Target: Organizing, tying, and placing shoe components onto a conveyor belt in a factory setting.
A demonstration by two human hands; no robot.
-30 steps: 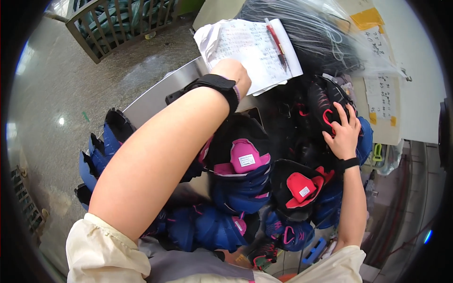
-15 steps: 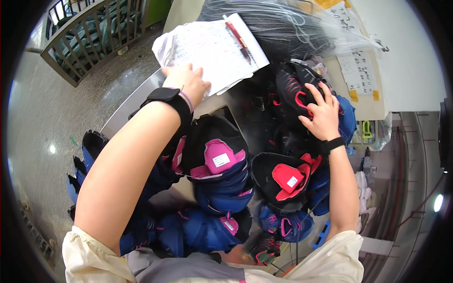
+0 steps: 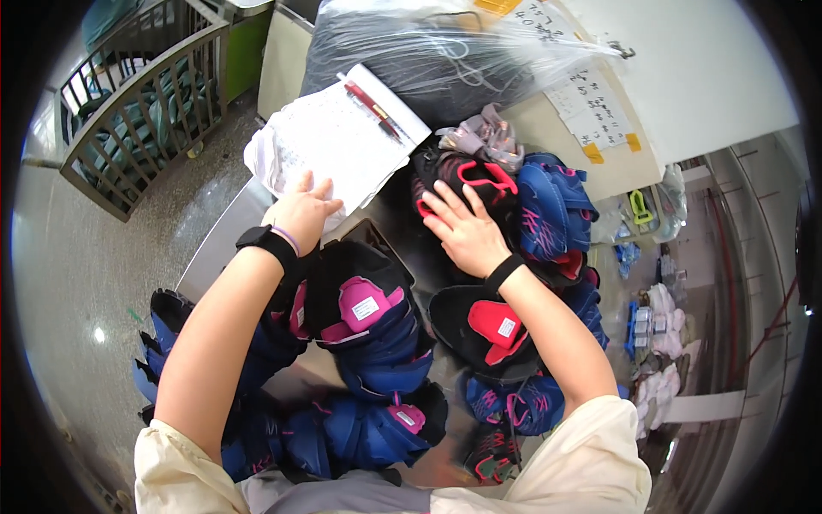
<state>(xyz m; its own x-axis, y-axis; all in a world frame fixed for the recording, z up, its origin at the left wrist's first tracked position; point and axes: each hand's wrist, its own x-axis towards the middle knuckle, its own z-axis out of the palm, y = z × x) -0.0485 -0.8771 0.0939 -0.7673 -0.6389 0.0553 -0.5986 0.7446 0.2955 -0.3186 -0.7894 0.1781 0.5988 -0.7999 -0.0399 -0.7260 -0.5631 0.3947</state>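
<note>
A: Now, nearest the person, what lies on the grey metal table [image 3: 214,261]?

B: Stacks of blue fabric shoe uppers with pink tongues [image 3: 368,330], fanned along the near and left side. I count roughly four bundles near the body, though they overlap and an exact count of pieces is beyond me. Just right of them sits one black shoe upper with a red tongue [image 3: 488,325].

A: And the hands?

B: The left hand [image 3: 301,212], with a black wristband, has moved leftward and nearer than a second ago; it lies flat, fingers spread, on the near edge of the white sheet of handwritten paper [image 3: 334,146], gripping nothing. The right hand [image 3: 467,233] has come down from the far right pile; it rests palm down, fingers loosely open, on a black shoe upper with a pink loop [image 3: 467,176], pressing rather than clasping it.

A: What does that shift suggest?

B: I judge the person is steadying the paper while checking that far upper against it; the sorting looks midway.

A: Farther out?

B: Two red pens [image 3: 372,104] lie on the paper. Right of the black upper stands one more stack of blue uppers [image 3: 552,206]. Beyond is one clear plastic bag of dark goods [image 3: 445,51], and a beige tabletop with paper notes [image 3: 591,107].
</note>
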